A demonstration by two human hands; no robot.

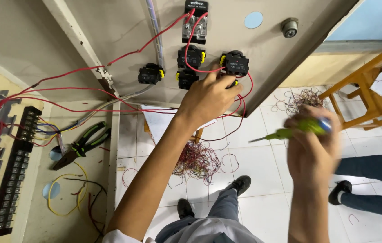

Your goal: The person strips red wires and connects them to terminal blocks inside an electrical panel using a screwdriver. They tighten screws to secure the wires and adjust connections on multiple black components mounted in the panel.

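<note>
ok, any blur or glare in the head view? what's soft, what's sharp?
Head view: the right hand and its green screwdriver are smeared by motion blur; the left hand at the black switch block is sharp, as are the red wires and pliers. Lighting is even and soft, no glare; wide-angle lens bends the panel edges.

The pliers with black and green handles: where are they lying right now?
In the head view, the pliers lie at the left on the cabinet panel, between the black terminal strip and the panel's right edge.
</note>
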